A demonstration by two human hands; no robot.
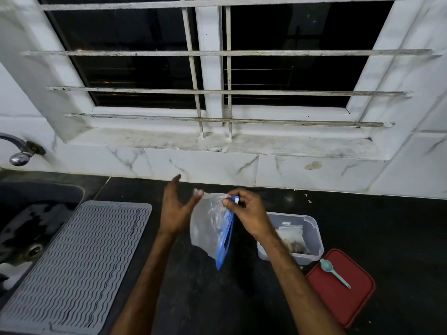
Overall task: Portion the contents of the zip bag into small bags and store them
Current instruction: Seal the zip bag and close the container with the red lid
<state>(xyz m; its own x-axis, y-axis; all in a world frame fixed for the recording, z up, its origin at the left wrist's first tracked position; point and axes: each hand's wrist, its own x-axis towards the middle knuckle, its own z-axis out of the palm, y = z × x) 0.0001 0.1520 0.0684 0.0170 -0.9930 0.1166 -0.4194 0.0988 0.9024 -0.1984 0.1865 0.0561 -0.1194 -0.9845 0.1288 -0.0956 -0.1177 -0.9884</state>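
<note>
1. The clear plastic zip bag with the blue seal strip (212, 228) hangs up off the black counter (242, 298).
2. My right hand (246, 211) pinches its top corner, right at the blue end.
3. My left hand (175, 209) is spread wide beside it, thumb tip at the other top corner.
4. To the right sits a clear rectangular plastic tub (316, 235) with a small filled bag (291, 234) inside.
5. Next to that is a red square lid (338, 301) with a teal plastic spoon (335, 273) on it.
6. A grey wavy mat (77, 262) lies on the left.
</note>
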